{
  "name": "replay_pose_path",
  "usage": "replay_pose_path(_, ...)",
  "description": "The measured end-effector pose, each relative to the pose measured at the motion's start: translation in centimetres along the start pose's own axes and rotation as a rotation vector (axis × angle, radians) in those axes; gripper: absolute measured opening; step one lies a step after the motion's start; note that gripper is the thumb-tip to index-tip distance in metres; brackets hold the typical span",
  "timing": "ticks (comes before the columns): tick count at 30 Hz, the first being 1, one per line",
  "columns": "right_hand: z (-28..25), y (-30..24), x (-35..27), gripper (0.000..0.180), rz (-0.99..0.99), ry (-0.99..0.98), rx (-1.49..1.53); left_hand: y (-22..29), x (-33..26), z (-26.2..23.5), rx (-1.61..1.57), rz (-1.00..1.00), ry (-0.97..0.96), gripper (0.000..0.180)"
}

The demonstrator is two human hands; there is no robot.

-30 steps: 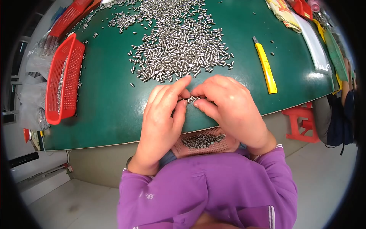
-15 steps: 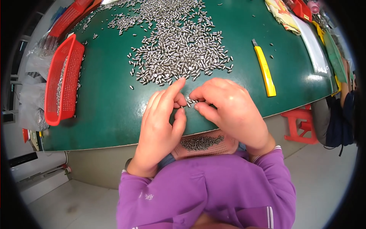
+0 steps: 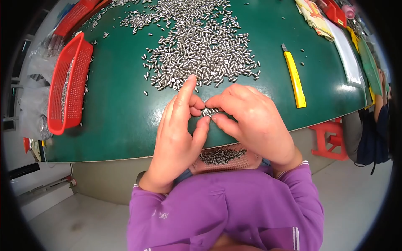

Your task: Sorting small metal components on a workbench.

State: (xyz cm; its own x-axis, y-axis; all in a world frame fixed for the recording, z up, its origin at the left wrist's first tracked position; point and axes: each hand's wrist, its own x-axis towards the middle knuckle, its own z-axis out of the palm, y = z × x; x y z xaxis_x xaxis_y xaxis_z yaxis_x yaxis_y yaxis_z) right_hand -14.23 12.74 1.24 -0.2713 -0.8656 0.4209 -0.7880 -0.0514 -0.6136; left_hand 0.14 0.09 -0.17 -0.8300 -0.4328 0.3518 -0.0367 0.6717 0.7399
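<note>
I see the left hand [image 3: 178,134] and right hand [image 3: 251,121] meeting at the near edge of the green counter [image 3: 117,113]. Both grips are pinched together on a short row of small metal pins [image 3: 210,111], held between the fingertips just near of the big pin pile [image 3: 201,50]. I judge the row should stay level, with light, even pressure. A pink tray [image 3: 226,159] with pins sits below the edge, under the hands. There is open room to the left, toward the red basket [image 3: 69,83]; the yellow knife [image 3: 294,77] lies to the right.
</note>
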Motion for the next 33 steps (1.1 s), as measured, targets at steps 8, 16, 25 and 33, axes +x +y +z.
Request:
replay_pose_path(8,0.25,0.06,0.14,0.021,-0.009,-0.001,-0.019,0.09,0.01,0.22,0.029,-0.002,0.031,0.078)
replay_pose_path(16,0.29,0.17,-0.02,0.020,-0.005,0.009,0.021,0.03,-0.05,0.02,0.041,0.020,0.017,0.075)
replay_pose_path(25,0.21,0.22,-0.07,0.021,-0.005,0.017,0.024,0.09,-0.01,-0.03,0.012,-0.006,-0.007,0.074)
replay_pose_path(33,0.36,-0.01,-0.19,0.019,0.025,0.009,0.001,-0.08,-0.05,-0.01,0.005,0.001,0.000,0.070)
